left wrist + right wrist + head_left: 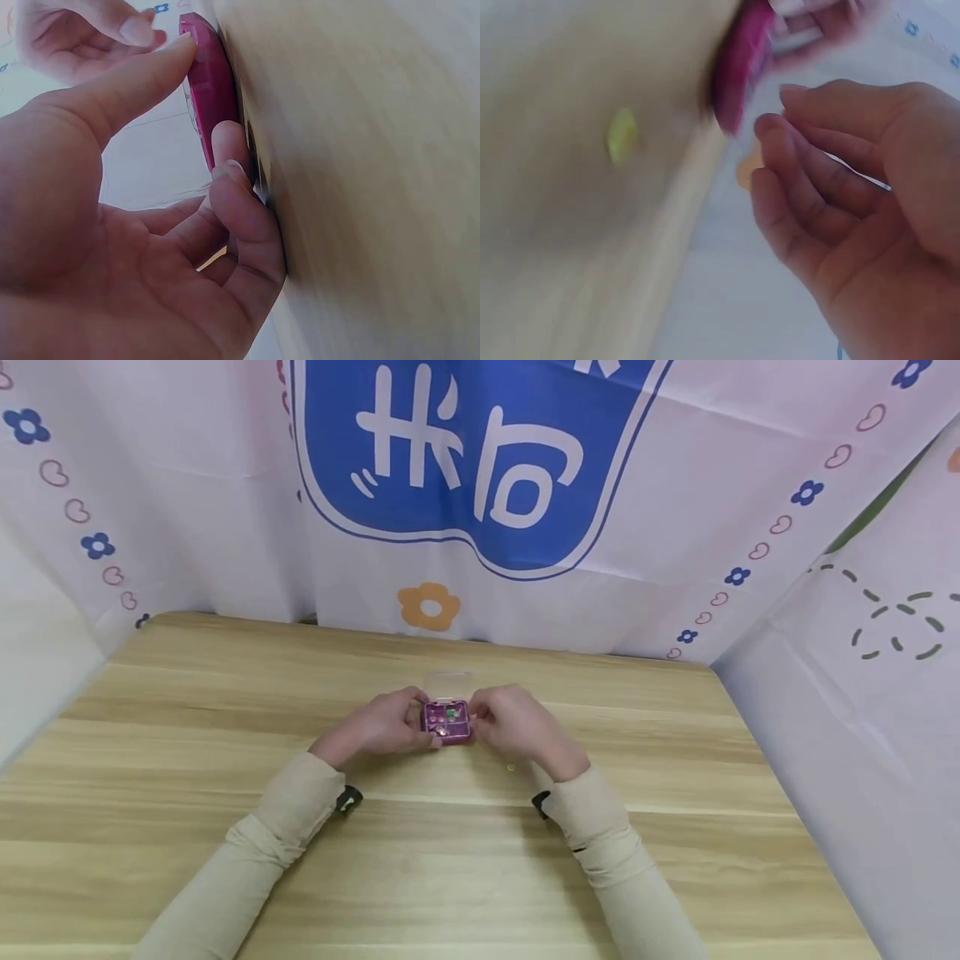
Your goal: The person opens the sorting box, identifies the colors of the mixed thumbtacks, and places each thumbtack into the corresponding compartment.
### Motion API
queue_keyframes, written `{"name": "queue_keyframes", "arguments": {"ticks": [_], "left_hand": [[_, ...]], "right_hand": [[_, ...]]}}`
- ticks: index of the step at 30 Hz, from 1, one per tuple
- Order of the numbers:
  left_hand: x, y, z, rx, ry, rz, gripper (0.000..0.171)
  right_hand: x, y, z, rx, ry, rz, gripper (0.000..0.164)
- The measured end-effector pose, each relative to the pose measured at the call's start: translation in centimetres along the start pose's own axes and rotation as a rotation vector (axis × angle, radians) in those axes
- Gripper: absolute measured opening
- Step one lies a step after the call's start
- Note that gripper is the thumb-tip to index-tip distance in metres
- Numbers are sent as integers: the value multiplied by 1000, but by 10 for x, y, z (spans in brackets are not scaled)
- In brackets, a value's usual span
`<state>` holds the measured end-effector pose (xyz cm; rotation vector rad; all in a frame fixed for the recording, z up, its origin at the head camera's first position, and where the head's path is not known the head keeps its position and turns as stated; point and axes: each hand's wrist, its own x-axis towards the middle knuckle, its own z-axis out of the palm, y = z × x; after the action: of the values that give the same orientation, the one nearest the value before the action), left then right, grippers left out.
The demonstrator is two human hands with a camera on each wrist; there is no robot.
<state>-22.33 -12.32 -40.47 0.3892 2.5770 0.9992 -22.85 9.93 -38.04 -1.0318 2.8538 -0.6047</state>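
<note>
A small purple box (447, 735) with several compartments sits on the table, its clear lid (447, 683) raised at the back. Small pieces lie inside, one of them green (452, 712). My left hand (390, 722) grips the box's left side; its thumb presses the near edge and fingers curl low by the tabletop. Beside the right edge is my right hand (513, 722), fingers loosely bent. A gap shows between its thumb and fingertips (769, 124), with nothing visible there. Below that hand, a small yellow piece (511, 767) lies on the wood.
The wood-grain table (420, 877) extends around both forearms. Behind it hangs a white cloth (360, 572) with a blue emblem and flowers, and white printed cloth (847, 718) also borders the right side. A dark band (348, 799) shows at the left wrist.
</note>
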Motion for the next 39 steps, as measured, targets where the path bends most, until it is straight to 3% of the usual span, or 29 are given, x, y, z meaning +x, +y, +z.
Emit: {"name": "queue_keyframes", "arguments": {"ticks": [8, 15, 18, 30, 39], "left_hand": [[-2, 1, -2, -24, -4, 1, 71], [-1, 0, -1, -25, -7, -17, 72], [-1, 0, -1, -31, -11, -25, 72], [-1, -2, 0, -33, -11, -23, 71], [-1, -2, -1, -36, -5, -18, 70]], "right_hand": [[-27, 42, -30, 4, 20, 111, 17], [-51, 70, -41, 16, -161, 296, 7], [-54, 75, -42, 15, -206, 329, 8], [-54, 71, -40, 52, -248, 396, 12], [-51, 71, -37, 0, -229, 360, 14]]}}
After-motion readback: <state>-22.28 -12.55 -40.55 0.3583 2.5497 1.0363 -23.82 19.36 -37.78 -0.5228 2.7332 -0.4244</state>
